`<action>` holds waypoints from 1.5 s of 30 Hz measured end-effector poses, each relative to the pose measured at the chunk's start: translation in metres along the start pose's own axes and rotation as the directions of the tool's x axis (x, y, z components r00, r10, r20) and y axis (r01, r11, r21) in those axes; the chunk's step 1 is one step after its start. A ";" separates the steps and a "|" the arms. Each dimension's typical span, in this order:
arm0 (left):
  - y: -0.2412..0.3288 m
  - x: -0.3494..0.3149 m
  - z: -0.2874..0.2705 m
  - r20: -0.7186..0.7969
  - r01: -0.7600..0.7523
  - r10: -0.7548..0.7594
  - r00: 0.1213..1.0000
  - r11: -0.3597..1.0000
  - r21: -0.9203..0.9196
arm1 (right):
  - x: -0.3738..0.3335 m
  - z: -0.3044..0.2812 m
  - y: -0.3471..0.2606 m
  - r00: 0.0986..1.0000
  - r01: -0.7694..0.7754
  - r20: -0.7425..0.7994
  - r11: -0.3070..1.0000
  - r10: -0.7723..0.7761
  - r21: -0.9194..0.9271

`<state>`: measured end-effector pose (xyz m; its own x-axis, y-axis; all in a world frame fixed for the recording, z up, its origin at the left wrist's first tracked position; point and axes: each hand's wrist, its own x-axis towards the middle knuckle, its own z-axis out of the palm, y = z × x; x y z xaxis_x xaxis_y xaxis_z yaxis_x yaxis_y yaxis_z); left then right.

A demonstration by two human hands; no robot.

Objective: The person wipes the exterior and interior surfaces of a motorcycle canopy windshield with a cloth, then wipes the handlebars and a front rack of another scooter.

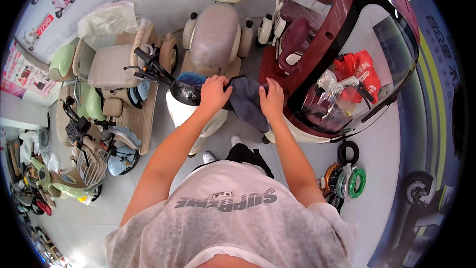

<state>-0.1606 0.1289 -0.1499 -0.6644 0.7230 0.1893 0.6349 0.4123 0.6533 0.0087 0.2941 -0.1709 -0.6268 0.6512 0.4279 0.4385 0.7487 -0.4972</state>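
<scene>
A dark navy piece of cloth (246,100) stretches between my two hands above the front of a white scooter (191,121). My left hand (214,93) is closed at the left end of the cloth, beside the scooter's dashboard (185,93). On the right edge, my right hand (271,100) grips the cloth with its fingers pointing away from me. The lower part of the cloth hangs in a rounded flap. A black handlebar grip (145,55) sticks out to the left of the dashboard. The cloth hides the right part of the handlebar.
A maroon enclosed vehicle (317,64) stands close on my right, with red bags (362,74) behind its windshield. Beige and green three-wheelers (111,67) are parked on the left. A seat (215,34) rises ahead. Tyres and coloured coils (354,181) lie on the floor at the right.
</scene>
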 end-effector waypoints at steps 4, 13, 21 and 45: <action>0.028 -0.015 -0.015 -0.048 0.039 -0.046 0.998 0.990 -0.139 | 0.020 -0.019 0.028 0.911 -0.145 0.409 0.968 0.051 0.203; 0.022 -0.097 -0.023 0.302 0.586 -0.567 0.766 0.423 -0.691 | 0.042 -0.011 -0.016 0.705 0.434 0.619 0.901 -0.348 0.011; 0.034 -0.134 0.003 0.146 0.658 -0.830 0.538 0.305 -0.689 | 0.084 0.022 -0.003 0.378 0.370 0.824 0.885 -0.422 0.284; 0.048 -0.103 0.087 -0.152 0.550 -0.829 0.538 0.481 -0.683 | 0.086 0.004 -0.045 0.593 0.520 0.326 0.660 -0.736 0.543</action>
<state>-0.0269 0.1224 -0.2020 -0.9437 -0.0370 -0.3288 -0.3288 0.2178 0.9190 -0.0676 0.3161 -0.1147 -0.9046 -0.2050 0.3737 -0.3862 0.7653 -0.5150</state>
